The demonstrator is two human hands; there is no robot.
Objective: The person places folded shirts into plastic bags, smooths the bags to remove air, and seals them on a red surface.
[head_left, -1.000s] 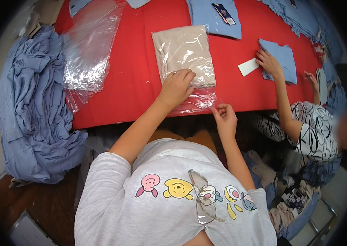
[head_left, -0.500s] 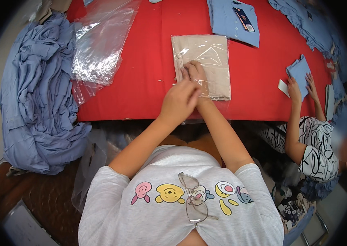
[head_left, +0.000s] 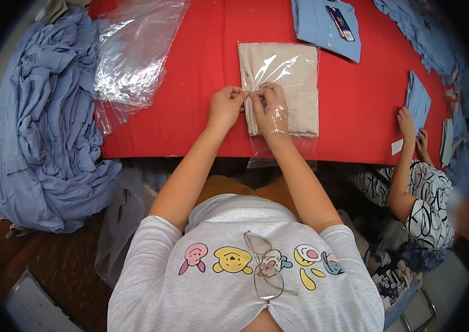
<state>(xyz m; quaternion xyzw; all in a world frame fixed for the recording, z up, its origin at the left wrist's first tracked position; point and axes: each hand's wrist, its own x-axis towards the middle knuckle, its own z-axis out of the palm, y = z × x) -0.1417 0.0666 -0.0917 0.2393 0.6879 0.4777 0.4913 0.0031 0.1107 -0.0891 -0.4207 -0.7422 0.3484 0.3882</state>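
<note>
A beige folded garment [head_left: 301, 94] lies flat on the red-covered table, inside a clear plastic bag [head_left: 262, 156] whose loose end hangs over the near edge. My left hand [head_left: 226, 107] is closed at the left side of the bag, thumb and fingertips pinching its edge. Shiny film crosses the wrist of my right hand [head_left: 271, 112], which is in the bag on top of the garment. Its fingers curl and pinch near the garment's left edge, close to the left fingertips. What lies between those right fingers is too small to make out.
Clear plastic bags [head_left: 132, 61] lie to the left, beside a large heap of blue cloth [head_left: 46, 127]. A folded blue shirt [head_left: 323, 27] with a dark tag lies beyond the garment. At right, another person's hands [head_left: 407, 122] hold a folded blue piece [head_left: 418, 99].
My left hand has moved off my right wrist to the bag's left edge. My right fingers have drawn into a pinch. At right, the other person's hands and blue piece have shifted.
</note>
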